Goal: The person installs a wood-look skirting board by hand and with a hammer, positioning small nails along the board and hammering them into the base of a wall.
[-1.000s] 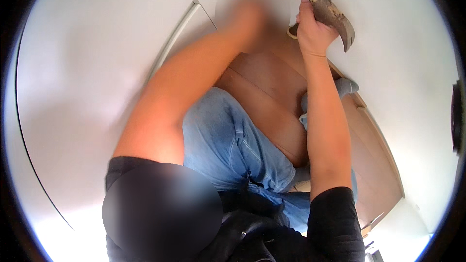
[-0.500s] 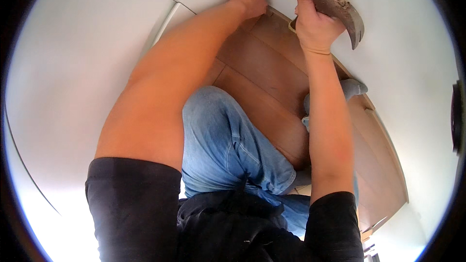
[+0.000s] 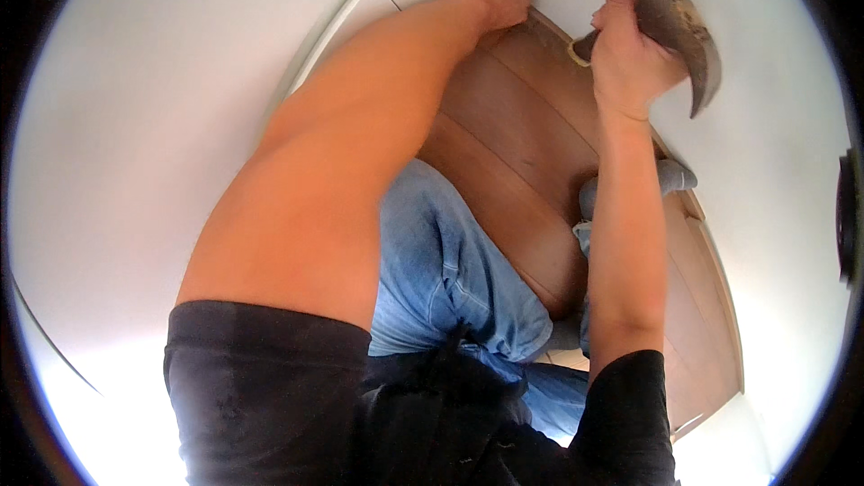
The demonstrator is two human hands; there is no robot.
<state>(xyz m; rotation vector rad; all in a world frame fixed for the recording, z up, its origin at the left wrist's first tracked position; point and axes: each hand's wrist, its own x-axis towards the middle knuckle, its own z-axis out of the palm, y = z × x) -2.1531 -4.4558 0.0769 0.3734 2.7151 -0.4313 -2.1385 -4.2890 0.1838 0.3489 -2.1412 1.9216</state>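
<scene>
My right hand [image 3: 634, 67] is wrapped round a dark, worn claw hammer [image 3: 675, 13], close to its head. The curved claw points toward me, beside my wrist, in front of the white wall. A dark end with a pale yellowish rim [image 3: 582, 48] shows on the left of this hand. My left hand [image 3: 499, 0] reaches far forward into the corner where the floor meets the wall. It is closed, and its fingertips are hidden behind the back of the hand, so anything in them cannot be made out.
Brown wood-look floor planks [image 3: 513, 144] lie below me, with a thin brown skirting strip [image 3: 724, 279] along the white wall [image 3: 774, 180]. A white panel with a raised pale edge [image 3: 328, 36] stands at left. My bent knee in jeans [image 3: 432, 243] and socked foot [image 3: 675, 175] rest near the floor.
The whole view has shifted, so both hands sit further right in it. The hammer is slightly further from my left hand. Both hands keep their grip shape.
</scene>
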